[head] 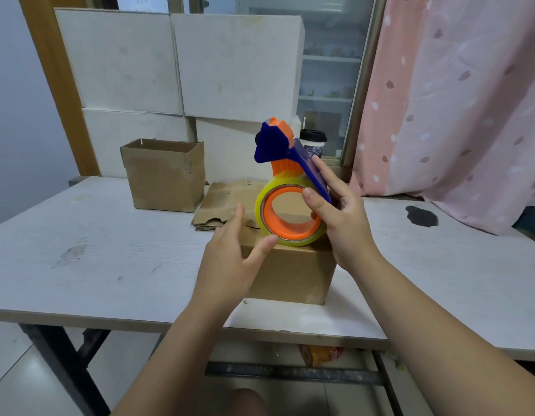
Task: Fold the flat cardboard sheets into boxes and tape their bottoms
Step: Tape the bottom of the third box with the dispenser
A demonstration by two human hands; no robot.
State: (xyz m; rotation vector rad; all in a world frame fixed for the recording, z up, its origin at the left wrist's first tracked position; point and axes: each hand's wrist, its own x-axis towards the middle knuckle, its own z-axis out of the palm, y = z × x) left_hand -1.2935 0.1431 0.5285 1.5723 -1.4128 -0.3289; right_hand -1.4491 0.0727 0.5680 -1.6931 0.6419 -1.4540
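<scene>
On the near part of the table (110,250), a closed brown box (290,274) is seen, its upper face lying directly below both hands. The left hand (230,259) is held flat with fingers straight, grasping nothing; only its thumb is laid against the lower rim of the tape roll (261,205). The tape dispenser (290,181) is gripped by the right hand (341,223), fingers wrapped over the blue handle and thumb across the roll. Its long axis is stood nearly upright, the cutter head pointing up and away, the roll lowest. Whether the roll touches the box cannot be told. For taping, the head would probably have to be tipped down toward the box. Behind lie flat cardboard sheets (221,202), and farther left an open folded box (167,181).
</scene>
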